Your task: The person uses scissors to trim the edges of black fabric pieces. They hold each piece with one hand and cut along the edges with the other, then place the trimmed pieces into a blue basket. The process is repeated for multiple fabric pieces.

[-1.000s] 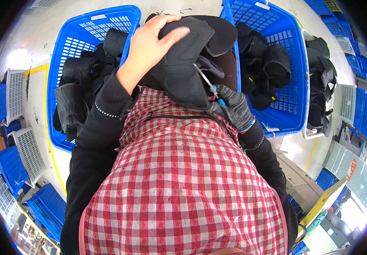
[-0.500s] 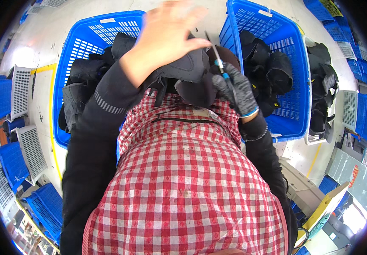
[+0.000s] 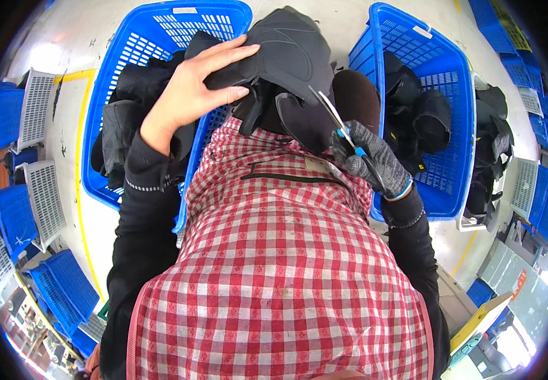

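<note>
A black padded fabric piece [image 3: 290, 54] with curved stitching lies over my lap, its darker flap [image 3: 302, 120] hanging toward me. My left hand [image 3: 201, 82] is bare and rests at its left edge, fingers and thumb spread apart, the fingertips on the fabric. In a grey knitted glove, my right hand [image 3: 372, 155] is closed around scissors [image 3: 332, 113] with blue on the handles. Their slim metal blades point up and left, slightly apart, by the lower right edge of the piece. Whether the tips touch the fabric I cannot tell.
Two blue plastic baskets flank my lap, a left basket [image 3: 90, 158] and a right basket [image 3: 461, 114], both with several black padded pieces inside. Beyond the right one, a white crate [image 3: 472, 223] holds more. Blue and white crates [image 3: 33, 190] line the far left. A red checked apron [image 3: 280, 266] covers me.
My left hand has come down and left from above the black piece onto its edge. My right hand with the scissors has shifted slightly right and down. The view has moved a little.
</note>
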Motion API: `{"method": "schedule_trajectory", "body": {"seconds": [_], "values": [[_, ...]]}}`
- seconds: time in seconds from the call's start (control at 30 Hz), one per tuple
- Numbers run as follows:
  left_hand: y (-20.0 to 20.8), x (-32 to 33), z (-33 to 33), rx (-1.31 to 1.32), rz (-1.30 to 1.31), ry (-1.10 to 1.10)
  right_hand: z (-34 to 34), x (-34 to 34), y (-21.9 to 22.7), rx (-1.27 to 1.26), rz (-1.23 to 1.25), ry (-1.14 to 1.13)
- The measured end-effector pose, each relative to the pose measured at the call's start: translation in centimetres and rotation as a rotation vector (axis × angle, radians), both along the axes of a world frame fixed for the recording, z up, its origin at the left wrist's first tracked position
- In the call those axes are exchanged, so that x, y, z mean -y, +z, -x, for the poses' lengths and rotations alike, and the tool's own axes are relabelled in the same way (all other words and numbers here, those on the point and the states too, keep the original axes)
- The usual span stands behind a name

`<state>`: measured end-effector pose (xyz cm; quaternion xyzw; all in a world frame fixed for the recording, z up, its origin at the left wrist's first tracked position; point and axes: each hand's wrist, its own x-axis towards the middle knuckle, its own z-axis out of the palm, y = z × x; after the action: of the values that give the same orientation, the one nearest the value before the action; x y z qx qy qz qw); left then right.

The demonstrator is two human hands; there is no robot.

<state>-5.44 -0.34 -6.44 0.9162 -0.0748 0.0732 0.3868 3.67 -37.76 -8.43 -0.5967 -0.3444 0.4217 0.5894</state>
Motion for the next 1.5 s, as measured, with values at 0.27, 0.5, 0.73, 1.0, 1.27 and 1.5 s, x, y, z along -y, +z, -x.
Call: {"method": "schedule_trajectory", "body": {"seconds": [0.27, 0.5, 0.73, 1.0, 1.27, 1.5], "values": [[1.1, -1.1, -4.0, -0.047, -0.108, -0.122, 0.1, 0.5, 0.4, 0.217, 0.227, 0.048], [0.8, -2.0, -4.0, -0.059, -0.064, -0.148, -0.8, -1.1, 0.0, 0.114, 0.186, 0.036], [1.3, -1.8, -4.1, -0.087, -0.066, -0.162, -0.8, -1.7, 0.0, 0.123, 0.182, -0.019], [2.0, -1.5, -4.4, -0.114, -0.079, -0.184, -1.2, -1.9, 2.3, 0.274, 0.35, 0.003], [2.8, 1.6, -5.6, -0.117, -0.117, -0.185, -1.5, -0.2, 2.0, 0.238, 0.254, -0.071], [2.9, 2.6, -5.8, -0.098, -0.138, -0.182, -1.6, -0.9, 0.9, 0.496, 0.12, -0.146]]}}
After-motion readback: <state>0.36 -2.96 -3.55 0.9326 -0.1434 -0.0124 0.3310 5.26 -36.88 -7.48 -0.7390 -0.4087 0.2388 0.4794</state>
